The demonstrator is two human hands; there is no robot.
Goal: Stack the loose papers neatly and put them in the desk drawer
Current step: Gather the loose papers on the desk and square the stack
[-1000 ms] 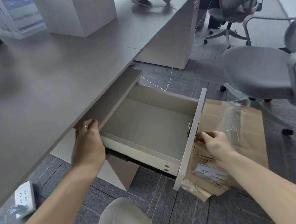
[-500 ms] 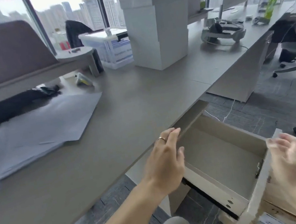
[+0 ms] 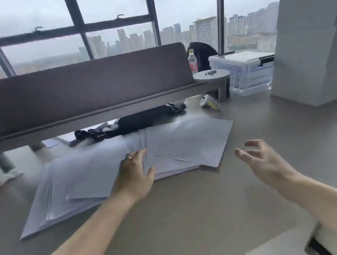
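Note:
Several loose white papers lie fanned and overlapping on the grey desk, from the left to the middle. My left hand rests flat on the sheets near the middle of the spread, fingers extended, a ring on one finger. My right hand hovers above the bare desk to the right of the papers, fingers spread, holding nothing. Only a pale corner of the drawer shows at the bottom right edge.
A grey raised shelf stands behind the papers, with a black folded umbrella under it. At the right are stacked white boxes, a clear lidded bin, a small round stand and a bottle.
The view lifted from the open drawer to the desktop. My left hand left the desk edge and landed on the papers. My right hand let go of the drawer front and rose over the desk.

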